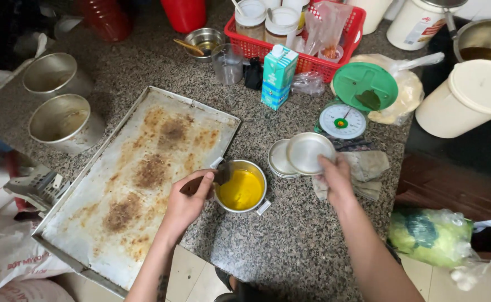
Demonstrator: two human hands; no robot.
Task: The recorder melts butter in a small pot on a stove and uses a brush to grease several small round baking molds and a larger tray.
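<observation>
My left hand [188,200] grips the wooden handle of a brush [218,175] whose bristles dip into a small metal pot of yellow oil [241,188] on the granite counter. My right hand [335,174] holds a small round metal tin [309,152], tilted, just above a stack of similar tins [279,160]. A large, stained metal baking tray [139,179] lies to the left of the pot, beside my left hand.
A green-topped kitchen scale [350,109], a milk carton [278,75], a glass cup [227,62] and a red basket of jars [301,33] stand behind. Two round cake pans [61,106] sit far left. White buckets [471,98] are at right; crumpled cloth [365,168] lies by my right hand.
</observation>
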